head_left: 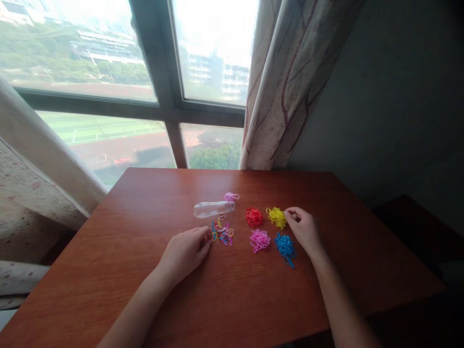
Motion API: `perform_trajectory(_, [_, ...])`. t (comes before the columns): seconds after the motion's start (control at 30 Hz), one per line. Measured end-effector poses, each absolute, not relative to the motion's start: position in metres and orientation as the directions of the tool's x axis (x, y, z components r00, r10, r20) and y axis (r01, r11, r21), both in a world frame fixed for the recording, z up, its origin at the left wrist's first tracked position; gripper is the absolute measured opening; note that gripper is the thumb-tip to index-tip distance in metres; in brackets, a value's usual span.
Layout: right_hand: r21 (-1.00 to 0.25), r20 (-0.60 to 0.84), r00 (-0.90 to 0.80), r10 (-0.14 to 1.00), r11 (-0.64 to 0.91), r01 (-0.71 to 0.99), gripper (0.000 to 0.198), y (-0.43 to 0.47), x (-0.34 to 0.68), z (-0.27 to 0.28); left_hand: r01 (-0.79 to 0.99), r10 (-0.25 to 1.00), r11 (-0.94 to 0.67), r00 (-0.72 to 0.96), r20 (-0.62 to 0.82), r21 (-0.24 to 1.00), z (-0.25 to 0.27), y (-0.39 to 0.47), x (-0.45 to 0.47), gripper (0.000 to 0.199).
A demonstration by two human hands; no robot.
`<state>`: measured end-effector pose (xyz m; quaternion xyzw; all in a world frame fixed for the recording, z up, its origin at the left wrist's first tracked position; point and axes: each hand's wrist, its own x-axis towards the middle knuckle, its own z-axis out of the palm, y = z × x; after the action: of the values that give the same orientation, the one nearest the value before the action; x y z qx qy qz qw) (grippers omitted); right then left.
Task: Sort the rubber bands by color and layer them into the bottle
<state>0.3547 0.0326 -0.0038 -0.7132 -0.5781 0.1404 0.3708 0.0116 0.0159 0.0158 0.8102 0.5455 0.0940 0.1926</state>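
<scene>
Right of centre, the right hand [303, 228], fingers narrow, meets yellow loops [276, 218]; the left hand [185, 249] curls narrowly beside mixed loops [226, 231], grips unclear. Light, probably bendy, they suit edge pinches.

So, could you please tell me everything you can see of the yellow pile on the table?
The yellow pile of small plastic-looking looped pieces is a loose, tangled heap, with one open loop sticking out at its left. It lies on the reddish-brown wooden table, right of the pile of red pieces and beyond the pile of blue pieces. The right hand is at its right edge; whether it pinches a piece is too small to tell.
</scene>
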Motion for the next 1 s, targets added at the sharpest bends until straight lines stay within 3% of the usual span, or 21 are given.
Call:
perform_trajectory(0.23, [-0.705,0.261,0.302,0.917,-0.033,0.709,0.034,0.012,0.324,0.013,0.845,0.921,-0.325,0.385,-0.063,0.425,0.017,0.015,0.011,0.010])
perform_trajectory(0.57, [-0.804,0.194,-0.041,0.980,0.183,0.566,0.017,-0.037,0.221,-0.001,0.854,0.926,-0.321,0.374,-0.054,0.409,0.015,0.014,0.013,0.009])
perform_trajectory(1.0, [-0.713,0.205,-0.134,0.970,0.242,0.658,0.013,-0.053,0.209,-0.018,0.814,0.888,-0.428,0.460,0.013,0.393,0.006,0.005,0.036,0.019])
